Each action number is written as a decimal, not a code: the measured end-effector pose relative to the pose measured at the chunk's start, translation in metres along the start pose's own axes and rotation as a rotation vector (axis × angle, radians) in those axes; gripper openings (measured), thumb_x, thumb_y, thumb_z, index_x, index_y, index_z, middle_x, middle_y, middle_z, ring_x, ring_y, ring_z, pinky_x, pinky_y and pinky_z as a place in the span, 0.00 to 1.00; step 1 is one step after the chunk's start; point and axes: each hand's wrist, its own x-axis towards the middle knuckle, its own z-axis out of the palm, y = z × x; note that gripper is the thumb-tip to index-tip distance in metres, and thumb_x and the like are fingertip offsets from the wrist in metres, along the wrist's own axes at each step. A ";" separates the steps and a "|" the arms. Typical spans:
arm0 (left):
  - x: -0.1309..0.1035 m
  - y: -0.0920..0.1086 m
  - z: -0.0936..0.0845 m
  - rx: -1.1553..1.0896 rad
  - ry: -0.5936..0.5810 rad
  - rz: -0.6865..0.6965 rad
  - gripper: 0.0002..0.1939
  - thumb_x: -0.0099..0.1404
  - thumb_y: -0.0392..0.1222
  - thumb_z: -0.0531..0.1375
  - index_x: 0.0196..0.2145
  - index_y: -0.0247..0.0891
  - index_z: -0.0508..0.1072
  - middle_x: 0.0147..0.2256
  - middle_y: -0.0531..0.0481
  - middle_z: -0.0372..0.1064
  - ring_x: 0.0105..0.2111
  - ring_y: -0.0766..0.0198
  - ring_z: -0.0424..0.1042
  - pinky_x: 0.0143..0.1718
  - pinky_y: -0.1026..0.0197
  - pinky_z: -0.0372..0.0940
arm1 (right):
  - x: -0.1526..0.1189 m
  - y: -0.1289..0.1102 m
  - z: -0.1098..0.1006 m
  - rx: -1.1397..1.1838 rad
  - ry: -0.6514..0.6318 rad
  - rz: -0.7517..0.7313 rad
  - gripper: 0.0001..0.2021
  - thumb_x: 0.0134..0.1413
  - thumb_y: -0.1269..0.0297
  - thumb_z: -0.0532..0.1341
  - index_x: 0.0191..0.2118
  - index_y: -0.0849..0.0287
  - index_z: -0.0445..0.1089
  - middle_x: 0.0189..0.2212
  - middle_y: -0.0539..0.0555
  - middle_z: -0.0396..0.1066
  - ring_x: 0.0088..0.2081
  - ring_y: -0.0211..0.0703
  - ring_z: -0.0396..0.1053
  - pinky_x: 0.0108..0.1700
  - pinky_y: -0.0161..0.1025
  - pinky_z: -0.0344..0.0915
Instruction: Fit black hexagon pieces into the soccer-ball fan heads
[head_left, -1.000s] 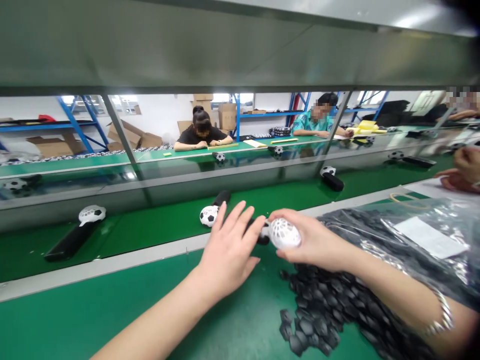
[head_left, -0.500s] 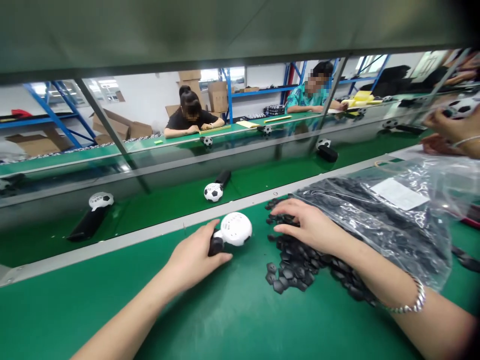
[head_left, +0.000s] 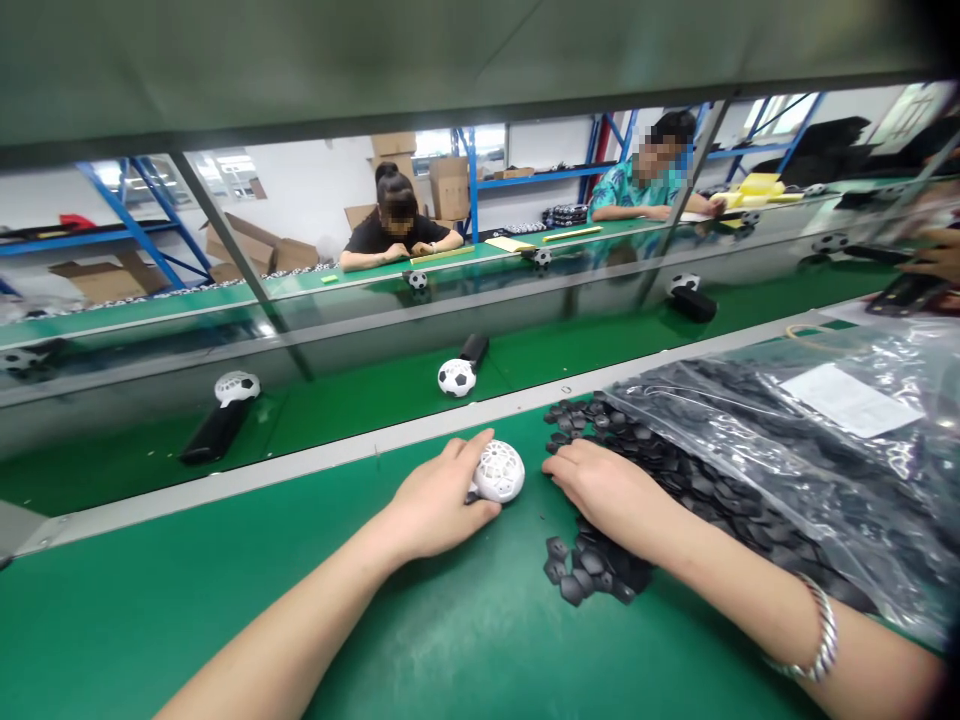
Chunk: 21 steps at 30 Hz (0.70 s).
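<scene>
My left hand [head_left: 442, 497] is wrapped round a white ball-shaped device [head_left: 500, 472] just above the green tabletop [head_left: 450, 640]. The device's openwork white face is turned up, and its dark part is mostly hidden by the hand. My right hand [head_left: 600, 490] lies over the pile of small black pentagon pieces [head_left: 592, 570], its fingers bent and close together. Whether a piece is between those fingertips is too small to tell. A silver bracelet [head_left: 825, 630] circles the right wrist.
Clear plastic bag with black pieces [head_left: 750, 450] lies at the right. Beyond the metal edge [head_left: 300, 462], a green conveyor carries football-patterned devices [head_left: 457, 378]. Two people sit across the line; another person's hand [head_left: 934, 255] shows at far right. A panel [head_left: 450, 70] hangs overhead.
The view has shifted slightly. My left hand has moved right with the device, which has turned to show its openwork face. My right hand's fingers have drawn together over the black pieces.
</scene>
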 end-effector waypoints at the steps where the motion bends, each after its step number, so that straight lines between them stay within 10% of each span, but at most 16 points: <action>1: 0.000 0.001 0.002 -0.011 0.004 -0.012 0.36 0.57 0.45 0.56 0.61 0.44 0.46 0.56 0.43 0.54 0.53 0.49 0.60 0.51 0.50 0.58 | 0.000 0.002 0.001 -0.001 0.020 0.006 0.12 0.53 0.78 0.52 0.37 0.62 0.71 0.32 0.59 0.70 0.37 0.51 0.66 0.40 0.47 0.65; 10: -0.006 0.011 0.010 0.035 0.021 -0.015 0.37 0.57 0.46 0.57 0.61 0.41 0.46 0.54 0.42 0.56 0.54 0.49 0.57 0.52 0.49 0.56 | -0.006 -0.012 -0.018 0.579 0.040 0.180 0.06 0.57 0.64 0.53 0.35 0.55 0.66 0.30 0.50 0.71 0.33 0.42 0.68 0.35 0.38 0.66; 21: -0.006 0.011 0.017 0.105 0.076 -0.010 0.38 0.55 0.46 0.57 0.60 0.42 0.46 0.61 0.41 0.45 0.58 0.47 0.49 0.54 0.40 0.49 | -0.010 -0.025 -0.018 0.590 0.129 0.095 0.07 0.58 0.66 0.52 0.36 0.55 0.67 0.34 0.52 0.68 0.37 0.42 0.67 0.40 0.38 0.64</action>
